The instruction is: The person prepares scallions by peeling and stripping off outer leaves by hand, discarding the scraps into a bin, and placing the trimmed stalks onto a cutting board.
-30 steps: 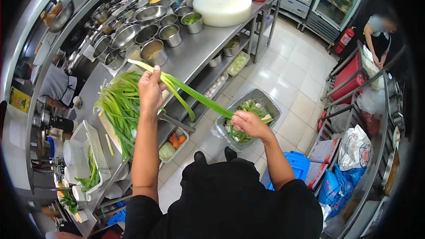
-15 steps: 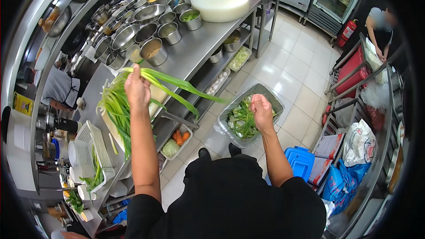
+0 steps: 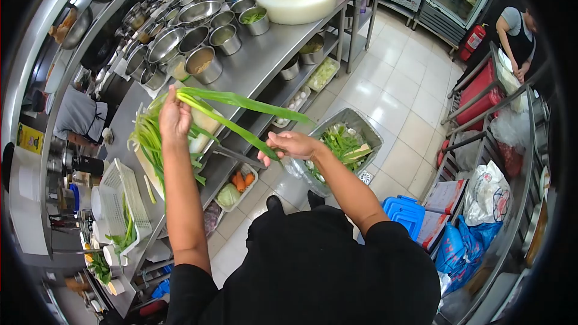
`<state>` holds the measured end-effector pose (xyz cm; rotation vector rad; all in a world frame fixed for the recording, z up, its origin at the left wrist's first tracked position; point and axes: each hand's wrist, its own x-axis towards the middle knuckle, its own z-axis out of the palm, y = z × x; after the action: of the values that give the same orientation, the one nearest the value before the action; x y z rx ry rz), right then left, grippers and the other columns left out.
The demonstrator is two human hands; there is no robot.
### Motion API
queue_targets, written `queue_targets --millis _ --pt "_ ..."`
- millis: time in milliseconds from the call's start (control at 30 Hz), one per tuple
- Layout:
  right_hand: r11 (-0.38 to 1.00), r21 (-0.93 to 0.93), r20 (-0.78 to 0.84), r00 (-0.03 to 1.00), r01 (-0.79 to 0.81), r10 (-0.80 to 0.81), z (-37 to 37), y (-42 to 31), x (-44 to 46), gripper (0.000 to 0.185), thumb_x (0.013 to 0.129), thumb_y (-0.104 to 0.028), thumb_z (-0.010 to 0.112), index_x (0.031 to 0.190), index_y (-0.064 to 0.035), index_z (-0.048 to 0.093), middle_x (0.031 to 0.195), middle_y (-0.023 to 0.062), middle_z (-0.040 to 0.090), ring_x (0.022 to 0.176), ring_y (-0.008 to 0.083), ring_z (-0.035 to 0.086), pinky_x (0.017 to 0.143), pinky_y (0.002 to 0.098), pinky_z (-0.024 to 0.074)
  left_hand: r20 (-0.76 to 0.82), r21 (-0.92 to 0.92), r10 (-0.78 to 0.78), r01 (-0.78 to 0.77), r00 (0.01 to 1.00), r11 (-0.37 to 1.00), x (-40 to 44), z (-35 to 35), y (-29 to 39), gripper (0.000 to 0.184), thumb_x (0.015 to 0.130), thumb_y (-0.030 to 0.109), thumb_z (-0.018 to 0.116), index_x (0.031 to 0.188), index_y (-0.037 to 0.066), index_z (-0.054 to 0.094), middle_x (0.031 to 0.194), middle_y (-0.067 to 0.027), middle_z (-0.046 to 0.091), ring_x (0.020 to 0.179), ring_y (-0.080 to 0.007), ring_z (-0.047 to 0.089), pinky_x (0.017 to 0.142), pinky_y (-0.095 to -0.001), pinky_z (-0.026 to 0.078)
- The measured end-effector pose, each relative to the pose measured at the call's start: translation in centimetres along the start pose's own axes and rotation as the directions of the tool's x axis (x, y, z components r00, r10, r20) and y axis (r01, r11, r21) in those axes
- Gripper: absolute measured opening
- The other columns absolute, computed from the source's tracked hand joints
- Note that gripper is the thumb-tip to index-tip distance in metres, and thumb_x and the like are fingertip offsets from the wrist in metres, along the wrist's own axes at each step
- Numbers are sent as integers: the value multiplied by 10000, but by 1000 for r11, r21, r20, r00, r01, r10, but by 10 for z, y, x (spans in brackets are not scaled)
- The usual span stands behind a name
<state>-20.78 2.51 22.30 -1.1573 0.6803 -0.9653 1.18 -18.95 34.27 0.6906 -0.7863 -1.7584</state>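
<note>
My left hand [image 3: 175, 115] is closed round the pale end of a green onion [image 3: 241, 101], whose long leaves stretch to the right. My right hand [image 3: 290, 146] pinches the tip of its lower leaf. Below and left of my left hand, a heap of green onions [image 3: 149, 138] lies on a board on the steel table [image 3: 129, 111]. Just beyond my right hand, a lined bin [image 3: 368, 135] on the floor holds green scraps [image 3: 343, 147].
Steel pots [image 3: 205, 65] and a thick white block [image 3: 295, 1] with a knife stand on the table. A white basket [image 3: 123, 195] is at the left. Under the table sits a tray with carrots [image 3: 242, 182] and cabbage. A person [image 3: 515, 39] stands by the right rack; another is at left.
My right hand has moved from over the bin, left and down, to the lower leaf's tip. My left hand has shifted slightly left with the onion. The bin now shows further right.
</note>
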Motion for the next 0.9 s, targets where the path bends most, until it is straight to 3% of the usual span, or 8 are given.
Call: queue_targets --millis 100,233,467,600,667,800,867,900 --pt "982 188 5 1000 19 -20 3 8 -17 602 1000 -458 250 1063 6 627 755 13 615 708 76 465 630 206 357 -12 75 36 -35 999 997 0 -27 13 217 965 182 480 990 -28 525 913 -119 622 817 -198 630 765 -310 555" --pt "997 74 -52 999 6 -2 -2 13 -35 410 967 -385 450 981 -27 649 736 -6 593 696 62 457 650 206 365 -93 120 142 -131 985 984 -14 -32 18 267 969 201 471 1040 -49 532 983 -150 631 883 -216 636 804 -323 548" --pt "998 -53 -70 997 -30 26 5 17 -38 333 956 -325 490 926 -25 631 743 -13 570 712 62 466 671 215 388 -19 -2 117 -117 993 993 -26 -31 10 233 958 176 494 1017 -45 541 982 -150 635 877 -207 642 780 -306 556" --pt "992 -122 -229 972 24 -52 11 30 -46 267 943 -281 504 847 -44 583 709 -26 507 682 63 454 642 217 382 -180 124 213 -193 960 973 -44 -12 8 193 943 183 530 903 -5 537 840 -97 607 752 -185 614 694 -304 555" --pt "992 -41 -495 860 117 -122 10 47 -53 243 936 -259 511 819 -54 568 714 -30 509 668 60 447 624 214 376 -198 133 251 -228 947 965 -49 -16 -3 173 931 179 557 867 22 524 807 -75 586 690 -163 585 658 -288 538" --pt "916 203 -737 670 346 -89 -19 100 -78 180 919 -240 546 905 -64 580 758 -23 549 680 69 481 632 203 381 -277 131 365 -341 889 931 -62 -10 1 175 931 194 560 879 34 516 812 -69 588 697 -157 591 642 -289 528" --pt "990 -124 -839 540 -69 -68 -39 120 -93 318 896 -279 583 1097 -33 588 867 24 604 745 96 520 676 225 409 -276 152 423 -395 863 906 -71 -6 16 175 931 200 559 884 39 512 814 -65 589 700 -154 593 632 -286 524" --pt "908 -339 -803 579 -247 -142 -51 135 -102 406 885 -295 593 1178 -17 549 955 77 614 827 160 551 739 276 430 -250 151 409 -382 877 912 -77 -4 22 177 932 206 557 884 43 508 816 -62 590 698 -151 595 625 -285 523"
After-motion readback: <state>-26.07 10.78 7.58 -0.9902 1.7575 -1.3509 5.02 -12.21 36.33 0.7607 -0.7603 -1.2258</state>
